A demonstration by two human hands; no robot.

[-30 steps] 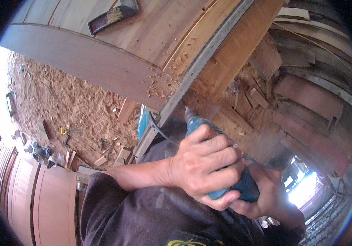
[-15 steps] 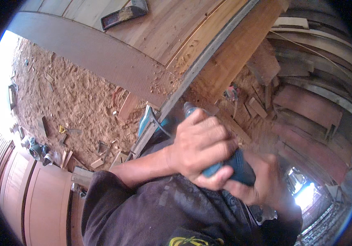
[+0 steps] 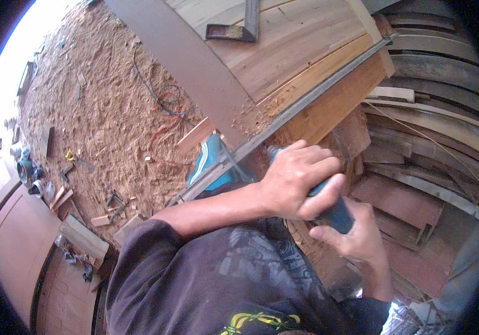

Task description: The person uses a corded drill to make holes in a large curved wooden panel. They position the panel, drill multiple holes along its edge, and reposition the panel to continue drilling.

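Blue drill (image 3: 338, 215), rounded, points toward shaving-strewn wood (image 3: 243, 116).

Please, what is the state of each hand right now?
Left hand: closed, holding the blue drill toward its front.
Right hand: holding its rear end, fingers partly hidden.

Teal power drill (image 3: 337, 215) is held btwn L hand (image 3: 303, 178) & R hand (image 3: 362, 234), nr edge of flat brown wooden panel (image 3: 194, 61). Black L-shaped square (image 3: 250, 25) is laid on panel, far side. To L, yellow-handled saw (image 3: 72, 156) is left on tan sawdust-covered floor (image 3: 99, 111); to R, long grey-brown wooden planks (image 3: 435, 84) are piled.
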